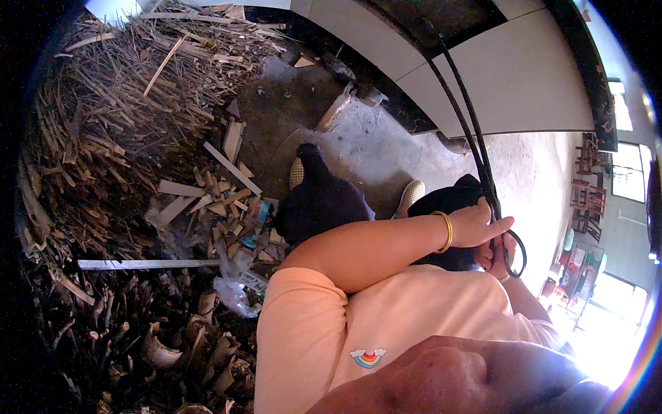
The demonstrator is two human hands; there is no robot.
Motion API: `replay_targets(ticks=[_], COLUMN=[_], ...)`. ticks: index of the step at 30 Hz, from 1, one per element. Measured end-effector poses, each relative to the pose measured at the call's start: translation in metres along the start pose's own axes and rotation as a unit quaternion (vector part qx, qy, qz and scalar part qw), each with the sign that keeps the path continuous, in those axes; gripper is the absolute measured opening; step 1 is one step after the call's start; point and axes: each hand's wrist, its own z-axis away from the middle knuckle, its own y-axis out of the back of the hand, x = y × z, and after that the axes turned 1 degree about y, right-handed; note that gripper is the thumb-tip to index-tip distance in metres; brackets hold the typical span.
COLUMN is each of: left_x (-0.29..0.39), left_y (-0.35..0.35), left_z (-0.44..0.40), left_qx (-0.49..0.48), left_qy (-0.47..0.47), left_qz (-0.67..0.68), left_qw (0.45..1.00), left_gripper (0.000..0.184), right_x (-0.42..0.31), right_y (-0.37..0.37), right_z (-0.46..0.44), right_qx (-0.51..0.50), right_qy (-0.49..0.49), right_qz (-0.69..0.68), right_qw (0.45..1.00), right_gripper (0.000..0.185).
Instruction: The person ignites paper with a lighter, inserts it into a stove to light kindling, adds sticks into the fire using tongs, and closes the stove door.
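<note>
Long black fire tongs, two thin rods joined by a rounded loop at the near end, slant up to the dark opening in the tiled stove. Their far tips are lost in the dark there. My left hand, with a gold bracelet at its wrist, reaches across my body and is closed around the rods just above the loop. Below it, my right hand grips the tongs beside the loop. Part of the right hand is hidden behind the left hand and the tongs.
Piled brushwood fills the left side, with short wood offcuts at its edge. A pale strip lies near clear plastic. Cut stalks stand below. The white stove front rises ahead; wooden stools are at right.
</note>
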Motion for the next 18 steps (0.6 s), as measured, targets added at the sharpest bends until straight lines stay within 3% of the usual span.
replay_targets(ticks=[10,12,15,18], left_x=[0.004,0.002,-0.003,0.001], left_y=[0.005,0.004,-0.001,0.003], left_z=[0.003,0.002,-0.001,0.002], left_qx=[-0.002,-0.002,0.002,-0.008], left_qy=[-0.008,-0.011,-0.017,-0.010], left_qz=[0.018,0.020,0.027,0.036], left_qw=[1.000,1.000,0.999,0.999], left_gripper=[0.101,0.102,0.102,0.104], right_x=[0.000,-0.001,0.001,-0.003], right_y=[-0.004,-0.016,-0.015,-0.011], right_z=[0.000,0.001,0.001,0.001], right_qx=[0.002,0.083,0.117,0.046], right_qy=[0.008,0.015,0.016,0.004], right_qz=[0.018,0.000,0.002,0.014], right_qw=[1.000,0.996,0.993,0.999], right_gripper=[0.051,0.056,0.056,0.056])
